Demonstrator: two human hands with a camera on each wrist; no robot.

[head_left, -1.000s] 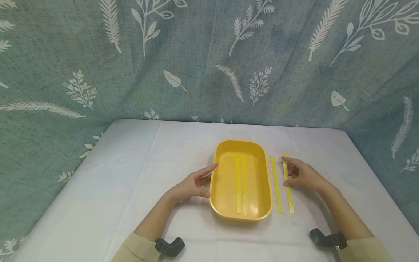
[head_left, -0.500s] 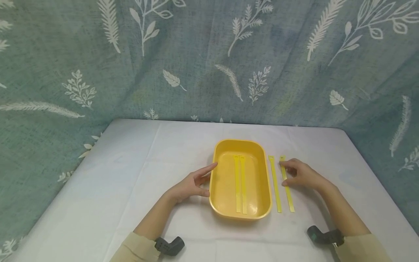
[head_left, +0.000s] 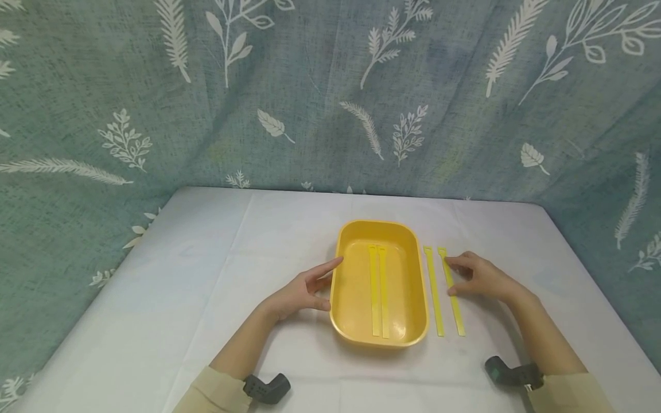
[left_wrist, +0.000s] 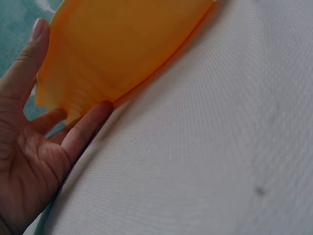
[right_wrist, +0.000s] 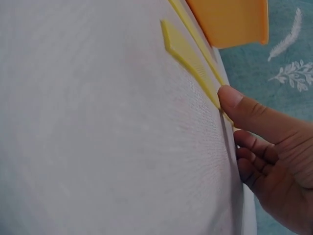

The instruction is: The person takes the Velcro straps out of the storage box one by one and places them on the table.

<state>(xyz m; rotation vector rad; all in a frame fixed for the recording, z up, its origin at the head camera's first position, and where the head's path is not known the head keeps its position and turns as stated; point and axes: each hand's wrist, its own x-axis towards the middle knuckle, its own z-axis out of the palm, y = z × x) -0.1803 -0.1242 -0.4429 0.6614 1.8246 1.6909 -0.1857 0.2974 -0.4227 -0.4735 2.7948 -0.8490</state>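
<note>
My left hand (head_left: 302, 293) touches the left side of a yellow plastic tray (head_left: 353, 310), thumb and fingers spread along its wall. The left wrist view shows straight fingers against the outer wall (left_wrist: 122, 44). Two flat yellow cable ties, including a left one (head_left: 374, 292), lie side by side in the tray. Outside, right of the tray, lie a near cable tie (head_left: 434, 292) and an outer cable tie (head_left: 457, 312). My right hand (head_left: 482, 278) rests its thumb and index fingertips along the outer one's right edge; its ridged tail shows in the right wrist view.
A white cloth (head_left: 248, 246) covers the table, with a leaf-patterned green curtain (head_left: 310, 103) behind it. Each wrist carries a dark camera mount, such as the left mount (head_left: 267, 389).
The outer cable tie's upper end has shifted left and slightly toward me, so it slants more. My right fingertips have slid slightly down along it. The left hand and tray stay put.
</note>
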